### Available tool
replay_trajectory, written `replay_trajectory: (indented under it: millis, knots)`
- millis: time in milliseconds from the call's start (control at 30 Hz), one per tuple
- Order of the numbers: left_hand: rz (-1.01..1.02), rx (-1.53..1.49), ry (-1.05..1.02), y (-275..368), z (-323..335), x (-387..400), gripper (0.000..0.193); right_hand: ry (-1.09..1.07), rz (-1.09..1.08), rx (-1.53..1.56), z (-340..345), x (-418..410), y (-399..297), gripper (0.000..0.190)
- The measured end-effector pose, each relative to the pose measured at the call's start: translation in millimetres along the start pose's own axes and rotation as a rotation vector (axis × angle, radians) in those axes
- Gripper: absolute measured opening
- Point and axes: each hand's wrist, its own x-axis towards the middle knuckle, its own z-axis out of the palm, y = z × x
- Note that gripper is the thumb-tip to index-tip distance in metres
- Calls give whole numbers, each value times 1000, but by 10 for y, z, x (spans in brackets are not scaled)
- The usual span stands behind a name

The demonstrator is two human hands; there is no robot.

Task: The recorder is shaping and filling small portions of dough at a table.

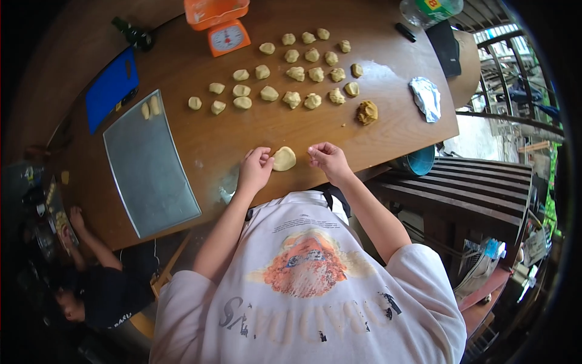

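Note:
A flattened round of pale dough lies before me near the table's front edge. The fingers of my left hand are curled at its left rim, the thumb touching or almost touching it; whether they grip it is not clear. To the right, apart from the dough, my right hand has its thumb and fingertips drawn together, with nothing visible between them. Beyond my hands, several lumps of dough sit in loose rows. A darker, brownish-yellow mass of filling or paste rests at their right end, with a small crumb beside it.
Left on the wooden table is a grey tray bearing two shaped dough pieces, near a blue cutting board. An orange kitchen scale stands behind. A crumpled cloth lies right. Another person works at far left.

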Motion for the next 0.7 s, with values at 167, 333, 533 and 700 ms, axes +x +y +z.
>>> replay_trajectory:
  millis: [167, 333, 533, 700]
  knots:
    - [-105, -13, 20, -95, -20, -90, 24, -148, 13, -178, 355, 22, 70, 13]
    - [-136, -2, 22, -150, -13, -138, 27, -149, -310, -807, 611, -31, 49, 11]
    - [-50, 31, 10, -82, -11, -122, 29, -331, -701, -1106, 696, -3, 69, 16]
    - [-17, 27, -12, -100, 24, -108, 31, -319, -878, -1265, 579, 49, 158, 19]
